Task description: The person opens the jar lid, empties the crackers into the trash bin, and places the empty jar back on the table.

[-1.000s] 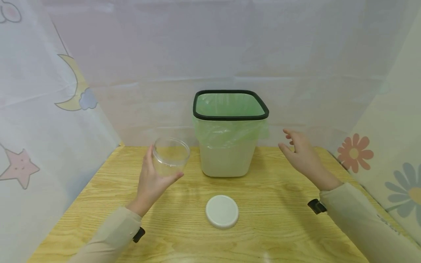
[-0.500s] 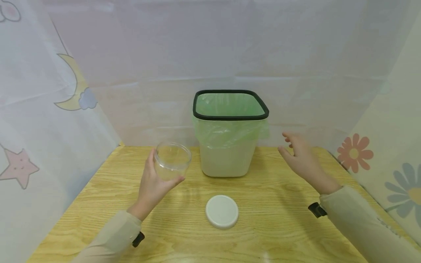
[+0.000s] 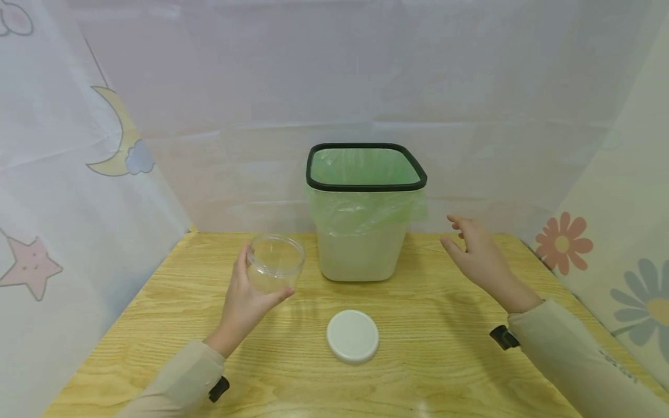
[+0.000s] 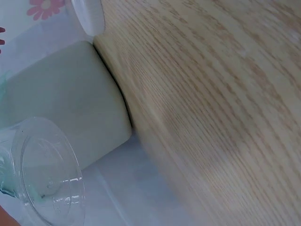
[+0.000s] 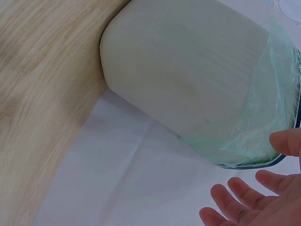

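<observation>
My left hand [image 3: 251, 302] grips a clear plastic jar [image 3: 276, 264], thumb on the near side and fingers on its left, held above the table. Its round mouth faces up and I see nothing inside. In the left wrist view the clear jar [image 4: 49, 174] fills the lower left corner. My right hand [image 3: 481, 255] hovers to the right of the bin with fingers loosely bent, holding nothing. The right wrist view shows those fingers [image 5: 235, 202] spread apart near the bin's rim. A round white lid [image 3: 352, 335] lies flat on the table between the hands.
A pale trash bin [image 3: 360, 249] with a black rim [image 3: 366, 187] and a green liner bag [image 3: 360, 212] stands at the back middle of the wooden table [image 3: 418, 371]. A pale curtain [image 3: 251, 87] hangs behind it, with printed sheets on both sides.
My left hand has lowered the clear jar slightly and shifted it a little right. The right hand has sunk slightly. The lid and bin have stayed put.
</observation>
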A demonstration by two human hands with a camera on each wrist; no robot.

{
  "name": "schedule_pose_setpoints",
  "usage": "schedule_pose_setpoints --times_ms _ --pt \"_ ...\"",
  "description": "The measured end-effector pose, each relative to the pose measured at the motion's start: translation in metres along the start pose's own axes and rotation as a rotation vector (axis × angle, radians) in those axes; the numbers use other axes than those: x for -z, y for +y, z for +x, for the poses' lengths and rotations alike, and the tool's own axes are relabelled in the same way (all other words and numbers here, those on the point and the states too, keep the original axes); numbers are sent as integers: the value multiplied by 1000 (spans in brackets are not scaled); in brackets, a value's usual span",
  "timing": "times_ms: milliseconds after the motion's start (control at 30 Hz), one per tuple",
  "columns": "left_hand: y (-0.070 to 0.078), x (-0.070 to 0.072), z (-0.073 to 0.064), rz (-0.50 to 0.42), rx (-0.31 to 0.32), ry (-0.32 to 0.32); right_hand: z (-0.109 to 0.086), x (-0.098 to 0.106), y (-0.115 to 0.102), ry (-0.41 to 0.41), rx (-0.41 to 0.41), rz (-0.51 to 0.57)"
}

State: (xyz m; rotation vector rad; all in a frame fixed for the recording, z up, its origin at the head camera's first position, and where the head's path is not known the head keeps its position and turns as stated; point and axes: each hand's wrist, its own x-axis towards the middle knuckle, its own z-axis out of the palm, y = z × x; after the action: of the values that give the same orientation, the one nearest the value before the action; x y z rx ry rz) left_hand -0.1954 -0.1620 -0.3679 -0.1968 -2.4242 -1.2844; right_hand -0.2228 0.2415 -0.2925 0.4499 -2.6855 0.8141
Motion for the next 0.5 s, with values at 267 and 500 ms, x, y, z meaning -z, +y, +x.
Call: schedule_pose_setpoints --times_ms 267,500 --pt "-2 -3 -2 -5 10 -30 -3 -3 3 -4 2 -3" --pt "-4 -5 -5 -21 62 -43 -4 -3 4 -6 -3 -2"
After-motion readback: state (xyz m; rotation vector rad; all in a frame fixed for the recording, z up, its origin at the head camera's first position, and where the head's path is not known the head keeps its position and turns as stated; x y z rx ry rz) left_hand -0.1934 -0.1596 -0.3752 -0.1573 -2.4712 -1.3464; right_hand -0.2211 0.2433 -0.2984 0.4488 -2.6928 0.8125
